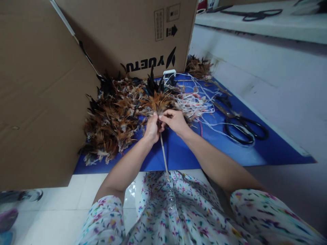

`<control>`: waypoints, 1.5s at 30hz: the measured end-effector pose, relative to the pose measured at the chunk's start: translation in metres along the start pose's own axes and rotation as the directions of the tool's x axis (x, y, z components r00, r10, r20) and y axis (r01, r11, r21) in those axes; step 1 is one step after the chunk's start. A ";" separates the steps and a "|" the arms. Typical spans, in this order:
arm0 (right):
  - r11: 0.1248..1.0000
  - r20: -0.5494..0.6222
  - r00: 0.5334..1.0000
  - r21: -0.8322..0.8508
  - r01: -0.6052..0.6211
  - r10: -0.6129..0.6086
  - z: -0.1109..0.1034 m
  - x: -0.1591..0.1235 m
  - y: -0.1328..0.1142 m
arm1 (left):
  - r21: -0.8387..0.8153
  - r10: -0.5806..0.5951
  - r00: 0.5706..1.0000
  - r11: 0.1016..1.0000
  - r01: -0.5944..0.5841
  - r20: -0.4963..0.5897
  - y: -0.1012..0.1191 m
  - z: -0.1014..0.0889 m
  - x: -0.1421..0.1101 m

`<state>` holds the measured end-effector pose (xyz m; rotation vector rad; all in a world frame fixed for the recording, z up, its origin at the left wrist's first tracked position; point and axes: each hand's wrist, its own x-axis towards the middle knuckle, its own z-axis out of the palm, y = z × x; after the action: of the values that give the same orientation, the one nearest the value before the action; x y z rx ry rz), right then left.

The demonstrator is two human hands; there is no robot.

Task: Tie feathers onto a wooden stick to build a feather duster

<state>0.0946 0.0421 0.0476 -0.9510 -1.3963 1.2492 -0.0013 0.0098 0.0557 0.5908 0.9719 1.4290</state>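
A feather duster [157, 101] with brown and black feathers is held over the blue table, its thin stick [164, 153] running down toward my body. My left hand [152, 128] is closed round the stick just below the feathers. With thumb and forefinger pinched, my right hand [175, 120] presses at the feather bases beside the left fingertips. Whether a tie lies between those fingers is too small to see. Loose brown and black feathers [109, 124] are heaped to the left of my hands. Tangled white string [194, 103] lies to the right, beyond my right hand.
Large black-handled scissors [240, 124] rest on the blue table [217, 149] at the right. Cardboard [109, 30] walls the back and left sides. A small white device [169, 74] stands at the back. Another feather pile [198, 66] sits farther right, below a shelf [293, 23] holding more scissors [255, 14].
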 end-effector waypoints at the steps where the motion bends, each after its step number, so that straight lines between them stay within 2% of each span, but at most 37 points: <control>1: 1.000 -0.008 1.000 -0.012 0.003 -0.003 0.000 0.000 0.001 | -0.007 -0.005 1.000 1.000 0.005 0.001 0.000 0.001 -0.001; 7: 0.997 -0.048 0.997 -0.052 0.055 -0.057 0.000 0.001 0.003 | -0.021 0.018 0.999 1.000 -0.018 0.032 0.000 0.003 -0.006; 15: 0.996 -0.046 0.998 -0.081 0.034 -0.038 -0.003 0.001 0.008 | 0.006 0.032 0.999 0.999 -0.032 0.022 -0.003 0.003 -0.002; 19: 0.987 -0.029 0.999 -0.155 0.040 -0.045 -0.005 0.001 0.008 | 0.022 0.027 1.000 0.999 -0.027 -0.012 -0.005 0.003 -0.001; 25: 0.946 -0.037 0.995 -0.314 0.079 -0.096 -0.005 0.000 0.005 | 0.047 0.083 0.997 0.995 -0.083 -0.005 -0.009 -0.001 0.002; 31: 0.963 -0.034 0.996 -0.258 0.070 -0.082 -0.005 0.001 0.009 | 0.066 0.072 0.997 0.995 -0.070 -0.031 -0.008 0.002 0.000; 37: 0.945 -0.062 0.991 -0.311 0.097 -0.122 -0.007 0.002 0.011 | 0.085 0.069 0.998 0.994 -0.068 -0.009 -0.007 0.004 -0.002; 45: 0.966 -0.054 0.996 -0.250 0.059 -0.075 -0.009 -0.002 0.008 | 0.081 0.058 0.998 0.995 -0.058 0.001 -0.010 0.001 -0.001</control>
<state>0.1028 0.0432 0.0390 -1.0945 -1.5465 1.0004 0.0054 0.0077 0.0482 0.6829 1.0251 1.4465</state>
